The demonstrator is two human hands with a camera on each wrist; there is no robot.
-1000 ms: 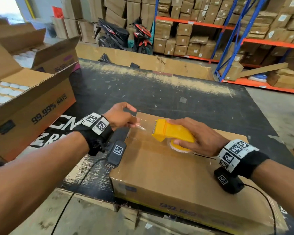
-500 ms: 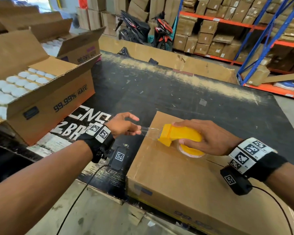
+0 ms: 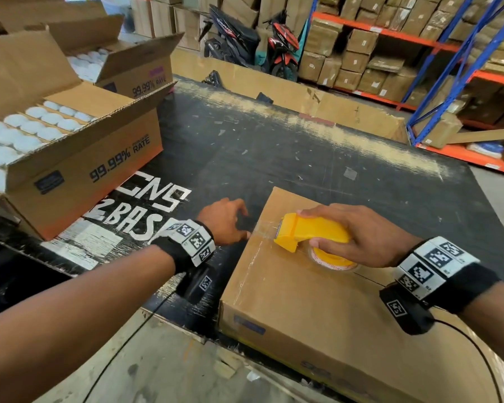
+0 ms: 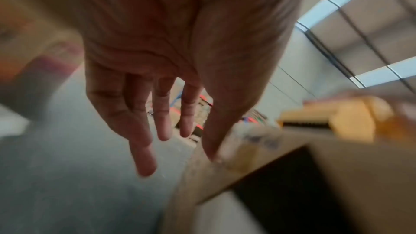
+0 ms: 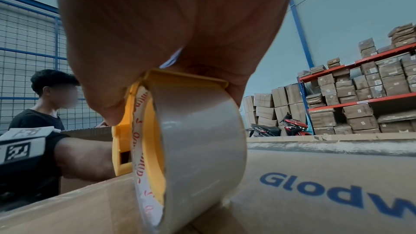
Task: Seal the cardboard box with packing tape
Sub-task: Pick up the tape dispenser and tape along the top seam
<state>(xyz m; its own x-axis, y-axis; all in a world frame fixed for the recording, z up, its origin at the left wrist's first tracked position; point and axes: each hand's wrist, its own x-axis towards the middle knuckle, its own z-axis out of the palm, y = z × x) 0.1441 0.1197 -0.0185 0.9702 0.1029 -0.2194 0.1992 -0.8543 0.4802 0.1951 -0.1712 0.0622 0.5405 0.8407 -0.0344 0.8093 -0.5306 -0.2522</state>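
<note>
A closed cardboard box point(image 3: 303, 301) lies on the black table at the lower right. My right hand point(image 3: 361, 234) grips a yellow tape dispenser point(image 3: 314, 232) near the box's left end, its clear tape roll point(image 5: 198, 140) resting on the lid point(image 5: 315, 175). A short strip of clear tape point(image 3: 264, 229) runs from the dispenser's blade to the box's left edge. My left hand point(image 3: 230, 221) is at that edge. Its fingers point(image 4: 162, 113) are straight and spread beside the box, and its thumb point(image 4: 213, 140) presses on the blurred box edge point(image 4: 281, 175).
Two open cartons of white round lids point(image 3: 79, 158) point(image 3: 134, 71) stand at the left on the black table point(image 3: 274, 146). Motorbikes point(image 3: 256, 45) and racks of boxes point(image 3: 419, 53) lie beyond. A person point(image 5: 42, 106) stands across. The table's front edge point(image 3: 186, 335) is close.
My left hand drew the tape end leftwards to the box's edge and went from pinching it to pressing with the thumb. The dispenser slid left with it.
</note>
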